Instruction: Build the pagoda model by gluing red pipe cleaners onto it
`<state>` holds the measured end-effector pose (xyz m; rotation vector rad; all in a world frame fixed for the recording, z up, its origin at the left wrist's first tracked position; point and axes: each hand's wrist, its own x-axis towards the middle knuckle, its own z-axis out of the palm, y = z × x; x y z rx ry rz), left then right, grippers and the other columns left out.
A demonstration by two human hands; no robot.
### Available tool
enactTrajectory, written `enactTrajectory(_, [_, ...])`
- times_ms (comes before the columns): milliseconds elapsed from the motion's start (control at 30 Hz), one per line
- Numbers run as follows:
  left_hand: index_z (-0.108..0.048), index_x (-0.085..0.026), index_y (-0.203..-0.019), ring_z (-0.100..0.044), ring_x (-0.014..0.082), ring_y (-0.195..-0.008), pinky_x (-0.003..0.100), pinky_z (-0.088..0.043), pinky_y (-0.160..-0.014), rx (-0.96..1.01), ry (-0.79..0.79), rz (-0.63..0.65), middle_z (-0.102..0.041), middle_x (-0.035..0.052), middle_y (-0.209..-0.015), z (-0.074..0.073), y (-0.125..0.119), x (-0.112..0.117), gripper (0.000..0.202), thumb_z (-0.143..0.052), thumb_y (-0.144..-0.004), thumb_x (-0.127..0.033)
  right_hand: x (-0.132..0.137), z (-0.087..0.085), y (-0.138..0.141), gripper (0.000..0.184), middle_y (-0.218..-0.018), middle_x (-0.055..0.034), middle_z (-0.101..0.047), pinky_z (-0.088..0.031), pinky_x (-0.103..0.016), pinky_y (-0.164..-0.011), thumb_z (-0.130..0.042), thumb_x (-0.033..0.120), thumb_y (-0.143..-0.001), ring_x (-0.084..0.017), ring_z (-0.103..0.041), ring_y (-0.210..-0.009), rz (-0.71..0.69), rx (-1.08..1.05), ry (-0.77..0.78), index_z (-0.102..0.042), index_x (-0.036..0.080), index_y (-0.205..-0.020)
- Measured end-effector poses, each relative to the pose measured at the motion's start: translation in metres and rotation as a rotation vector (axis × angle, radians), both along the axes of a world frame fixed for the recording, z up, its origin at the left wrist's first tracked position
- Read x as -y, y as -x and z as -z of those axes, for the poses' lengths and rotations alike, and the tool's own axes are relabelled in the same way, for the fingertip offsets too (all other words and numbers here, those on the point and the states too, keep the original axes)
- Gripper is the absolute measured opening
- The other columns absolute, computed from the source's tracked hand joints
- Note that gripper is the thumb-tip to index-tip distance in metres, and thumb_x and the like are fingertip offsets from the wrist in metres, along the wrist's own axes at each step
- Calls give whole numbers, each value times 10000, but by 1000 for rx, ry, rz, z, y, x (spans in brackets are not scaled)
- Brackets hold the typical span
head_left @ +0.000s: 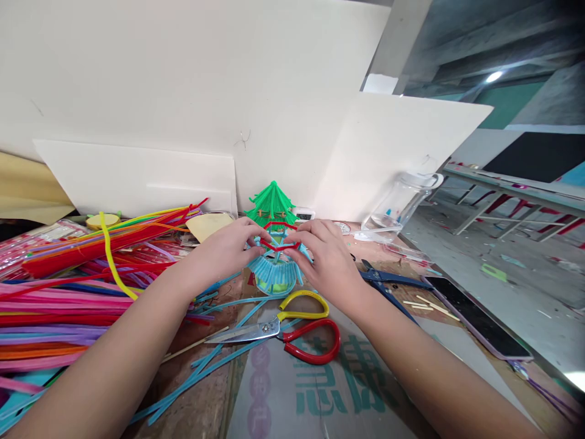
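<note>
My left hand [235, 244] and my right hand [322, 253] face each other, fingers pinched on a red pipe cleaner ring [280, 248] bent at angles. The ring sits over a small model with a light-blue pipe cleaner skirt [277, 274], which is partly hidden by my fingers. Directly behind rises a pointed green pipe cleaner roof [273, 204]; whether it joins the blue part is hidden. Scissors [269, 329] with one yellow and one red handle lie in front of the model, near light-blue pipe cleaners [196, 378].
Bundles of colourful pipe cleaners [68, 305] cover the left side. At right lie blue-handled pliers [388, 280], small wooden sticks [436, 308] and a phone [478, 317] by the table edge. A clear bottle [397, 204] stands before white boards [183, 91]. Printed cardboard [283, 402] lies in front.
</note>
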<state>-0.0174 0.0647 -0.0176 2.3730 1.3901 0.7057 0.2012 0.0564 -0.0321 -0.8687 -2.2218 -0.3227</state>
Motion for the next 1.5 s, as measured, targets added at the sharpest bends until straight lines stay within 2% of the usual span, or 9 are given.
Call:
enactTrajectory(100, [-659,-225,-1087,-641,197,-901,342,-499,-856,3,1,-2,-592,62,-1093,1,1,-1,285,-498,-881,-338,0,2,0,197,-1058,-93,-614,-413,-409,-883,-654,285,-882,-250,-511,-1012,-2,4,-15,-641,204,-1061])
enactTrajectory(233, [-661,-230,-1086,-640,200,-910,344,-503,-866,0,0,2,-596,63,-1104,2,2,-1,293,-494,-882,-358,0,3,0,118,-1062,-91,-616,-396,-424,-890,-608,264,-909,-257,-501,-1032,28,37,-62,-650,214,-1008])
enactTrajectory(467, [-666,-232,-1079,-632,207,-928,351,-500,-880,-3,-16,9,-586,62,-1097,3,1,-2,294,-496,-875,-357,-2,6,2,105,-1051,-77,-631,-378,-419,-896,-575,261,-931,-246,-496,-1035,15,57,-115,-668,226,-963])
enactTrajectory(833, [-671,-225,-1079,-629,202,-925,354,-476,-896,-22,-14,6,-577,55,-1094,-1,-1,1,283,-504,-871,-319,-3,5,3,131,-1025,-78,-642,-395,-410,-902,-563,243,-939,-234,-520,-1022,5,-36,-38,-686,200,-927])
enactTrajectory(1300, [-672,-237,-1076,-627,185,-914,350,-478,-893,-23,-41,-2,-572,35,-1072,1,0,0,270,-519,-858,-277,-6,9,2,119,-1004,-71,-654,-389,-411,-882,-572,232,-933,-234,-519,-997,-26,37,-173,-688,209,-920])
enactTrajectory(1400, [-678,-229,-1070,-629,188,-914,350,-481,-890,-18,-41,-9,-577,39,-1061,1,-1,-1,269,-519,-859,-282,-4,5,0,117,-1023,-75,-653,-395,-415,-889,-572,235,-931,-235,-525,-1003,-37,32,-143,-685,207,-939])
enactTrajectory(1500, [-679,-210,-1076,-634,188,-887,354,-488,-876,-13,-42,-1,-580,52,-1058,1,0,-1,283,-516,-864,-303,-2,-6,-6,162,-1076,-91,-644,-403,-426,-916,-576,208,-910,-245,-534,-1043,-71,20,-68,-666,189,-1044])
